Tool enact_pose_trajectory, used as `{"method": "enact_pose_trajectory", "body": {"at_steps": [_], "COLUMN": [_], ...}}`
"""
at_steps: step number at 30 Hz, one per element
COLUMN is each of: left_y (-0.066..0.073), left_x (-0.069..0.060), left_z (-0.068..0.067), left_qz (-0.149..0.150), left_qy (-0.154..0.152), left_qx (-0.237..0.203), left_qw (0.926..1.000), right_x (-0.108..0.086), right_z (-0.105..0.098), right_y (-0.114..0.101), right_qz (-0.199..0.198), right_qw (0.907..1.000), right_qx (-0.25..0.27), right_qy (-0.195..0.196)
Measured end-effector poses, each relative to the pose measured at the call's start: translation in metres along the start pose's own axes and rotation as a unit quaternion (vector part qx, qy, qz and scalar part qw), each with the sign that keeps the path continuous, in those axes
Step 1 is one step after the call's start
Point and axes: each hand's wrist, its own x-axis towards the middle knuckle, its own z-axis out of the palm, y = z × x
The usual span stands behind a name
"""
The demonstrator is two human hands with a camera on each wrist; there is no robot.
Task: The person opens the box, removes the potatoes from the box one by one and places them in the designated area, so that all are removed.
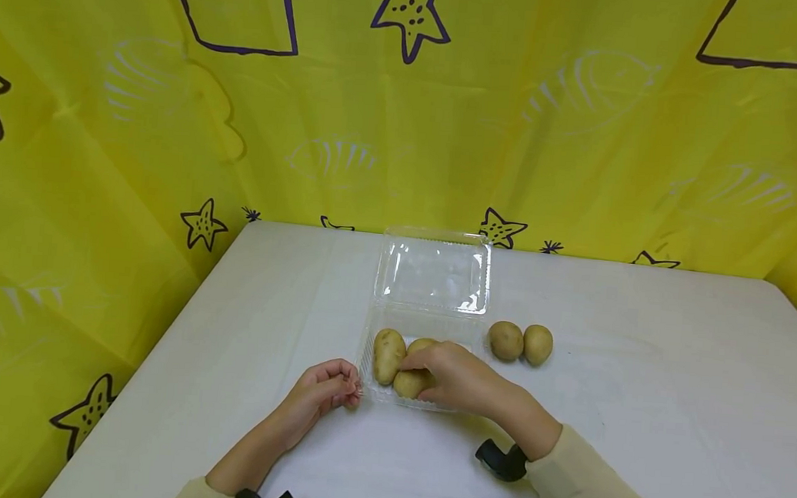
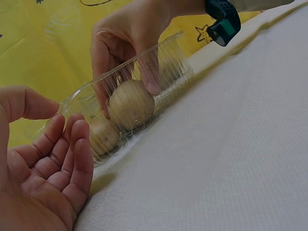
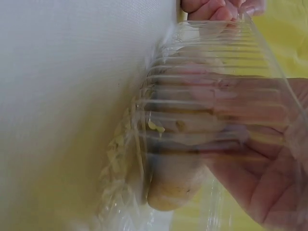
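Observation:
A clear plastic clamshell container point(image 1: 428, 323) lies on the table with its lid point(image 1: 431, 273) folded back. My left hand point(image 1: 322, 389) pinches the rim at the front left corner between thumb and forefinger. Inside, my right hand point(image 1: 462, 377) grips a round potato point(image 2: 131, 105) near the front wall, thumb on one side and fingers on the other. A longer potato point(image 1: 389, 356) lies along the left side, and another potato point(image 1: 422, 346) shows behind the gripped one. The right hand hides the container's right part in the head view.
Two round potatoes, a browner potato point(image 1: 505, 341) and a paler potato point(image 1: 538, 345), sit side by side just right of the container. White cloth covers the table point(image 1: 636, 420). A yellow patterned curtain point(image 1: 448, 129) hangs behind and at the sides.

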Motion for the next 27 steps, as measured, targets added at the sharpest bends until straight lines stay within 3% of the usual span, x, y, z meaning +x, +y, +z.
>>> {"method": "enact_pose_trajectory", "body": {"at_steps": [27], "left_y": [-0.0003], "left_x": [-0.0003], "left_z": [-0.0003], "left_qz": [0.000], "left_qy": [0.000], "left_qx": [-0.002], "left_qw": [1.0000], "right_x": [0.0002], "right_z": [0.0048], "right_y": [-0.0008], "right_qz": [0.007], "right_qw": [0.9994], "right_qx": [-0.035], "right_qy": [0.005]}}
